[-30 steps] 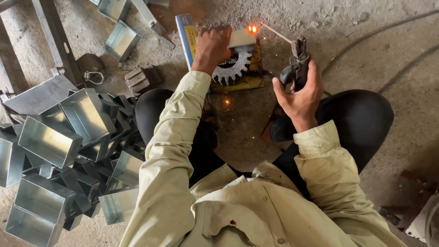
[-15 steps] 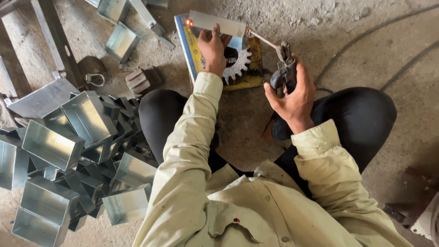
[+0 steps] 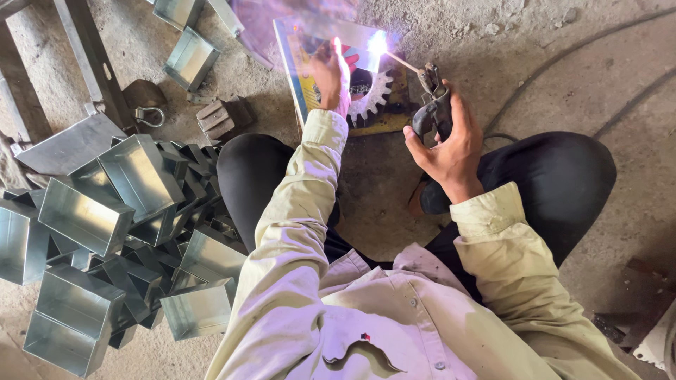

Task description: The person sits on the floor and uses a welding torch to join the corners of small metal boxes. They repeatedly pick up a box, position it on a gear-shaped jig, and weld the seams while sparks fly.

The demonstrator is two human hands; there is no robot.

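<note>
An electrode holder (image 3: 431,111) is gripped in the right hand (image 3: 448,143) while a sheet-metal box (image 3: 331,35) is steadied by the left hand (image 3: 331,74).

The right hand's fingers are closed tightly round the dark handle of the electrode holder, from which a thin welding rod (image 3: 401,62) is pointed up and left; a bright white arc (image 3: 377,43) is seen at its tip, against the edge of the box. The left hand is laid on the box with fingers curled over it; how firmly it is clasped cannot be told through the glare. Beneath the box, a toothed gear wheel (image 3: 372,98) is seen lying on a yellow board (image 3: 387,119) on the concrete floor (image 3: 563,84), between the crouching person's dark-trousered knees. Well apart to the left, a heap of open galvanised boxes (image 3: 105,232) is piled on the floor.
</note>
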